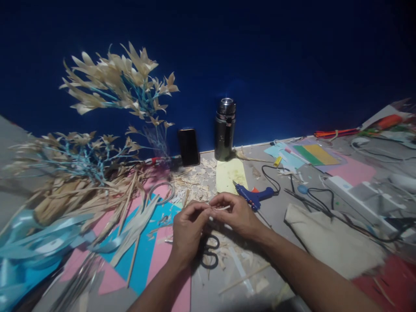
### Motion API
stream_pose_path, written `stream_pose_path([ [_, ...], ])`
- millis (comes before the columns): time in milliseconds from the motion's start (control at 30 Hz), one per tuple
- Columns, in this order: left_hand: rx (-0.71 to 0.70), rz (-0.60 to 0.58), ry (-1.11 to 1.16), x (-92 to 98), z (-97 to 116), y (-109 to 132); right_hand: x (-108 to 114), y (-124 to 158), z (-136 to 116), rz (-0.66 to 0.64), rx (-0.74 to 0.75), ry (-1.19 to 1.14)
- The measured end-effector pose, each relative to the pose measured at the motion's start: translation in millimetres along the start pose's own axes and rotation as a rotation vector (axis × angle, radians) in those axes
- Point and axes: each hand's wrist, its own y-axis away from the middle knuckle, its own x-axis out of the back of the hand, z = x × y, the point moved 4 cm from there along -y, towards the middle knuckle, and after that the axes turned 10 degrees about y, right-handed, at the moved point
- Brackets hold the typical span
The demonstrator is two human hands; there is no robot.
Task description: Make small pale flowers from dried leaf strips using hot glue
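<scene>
The left hand and right hand meet, fingertips closed, apparently both pinching a small pale strip between them, likely for fine control. Scissors lie beneath them, probably for easy reach; beyond the right hand, a blue glue gun points its nozzle over yellow paper, perhaps against drips.

Open table lies between glue gun and beige cloth, while scissors crowd the left hand.

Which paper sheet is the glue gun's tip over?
The yellow sheet, just in front of the flask; the pink sheets and blue sheets lie clear of the glue gun.
</scene>
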Motion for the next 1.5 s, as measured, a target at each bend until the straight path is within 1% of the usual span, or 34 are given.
stream_pose_path([
  [167,0.022,-0.010,0.033,1.6,-2,-3,3,-1,1,0.049,0.004,0.039],
  [333,0.051,0.026,0.085,5.0,-3,-4,6,-2,-1,0.082,0.024,0.046],
  [400,0.059,0.027,0.093,5.4,-3,-4,7,-2,0,0.082,0.003,0.033],
  [533,0.084,0.034,0.142,4.6,-2,-3,10,-4,2,0.039,-0.027,-0.042],
  [700,0.094,0.065,0.177,2.9,0,-1,15,-5,2,0.064,0.015,0.030],
  [800,0.091,0.058,0.177,2.9,0,0,14,-5,1,0.042,0.025,-0.014],
  [900,0.081,0.036,0.165,3.4,-1,-1,13,-5,0,0.034,0.028,-0.005],
  [1133,0.094,0.020,0.178,4.2,-6,-2,19,-7,3,0.123,-0.005,0.018],
  [1233,0.119,-0.011,0.196,4.2,-8,-3,18,-7,5,0.118,-0.014,0.028],
  [1300,0.084,-0.009,0.174,5.6,-6,-4,17,-7,4,0.109,-0.006,0.037],
  [1400,-0.057,-0.011,0.021,7.1,2,-4,14,-5,-1,0.092,0.055,0.091],
  [1500,-0.204,-0.101,-0.140,2.0,11,-1,11,-2,-7,0.073,0.119,0.164],
])
